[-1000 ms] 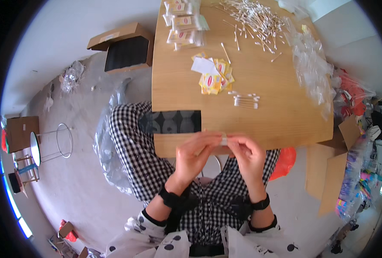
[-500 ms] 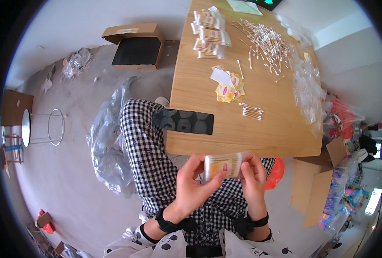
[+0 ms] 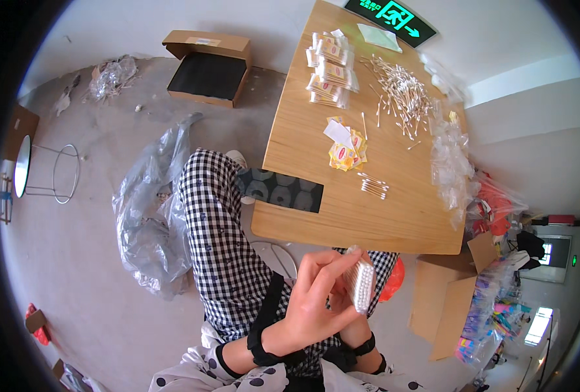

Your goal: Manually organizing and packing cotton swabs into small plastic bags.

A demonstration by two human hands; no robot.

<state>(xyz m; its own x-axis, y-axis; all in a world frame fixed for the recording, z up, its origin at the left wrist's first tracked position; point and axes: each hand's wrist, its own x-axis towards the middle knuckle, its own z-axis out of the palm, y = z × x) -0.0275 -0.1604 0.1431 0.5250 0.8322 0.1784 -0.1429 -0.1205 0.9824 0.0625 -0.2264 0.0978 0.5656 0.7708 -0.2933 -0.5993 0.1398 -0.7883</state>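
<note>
My left hand (image 3: 308,307) is closed around a clear pack of cotton swabs (image 3: 363,286), just below the table's near edge. The pack stands tilted with its end toward me, so the rows of white tips show. My right hand (image 3: 354,332) is low behind the left one; its fingers are hidden, and I cannot see whether it touches the pack. On the table, a short row of loose cotton swabs (image 3: 373,186) lies closest to the hands. Beyond it are a small pile of yellow and white cards (image 3: 347,149) and a stack of filled swab packs (image 3: 331,70).
The wooden table (image 3: 296,140) also bears a heap of loose swabs (image 3: 401,91) and clear plastic bags (image 3: 450,160) along its right side. A black patterned sheet (image 3: 283,189) lies at its left edge. An open carton (image 3: 433,297) stands right; grey plastic (image 3: 149,222) covers floor at left.
The pack has turned from its printed face to its end, with the tips facing me. My left hand has come across in front of the right, hiding it. The whole view has shifted.
</note>
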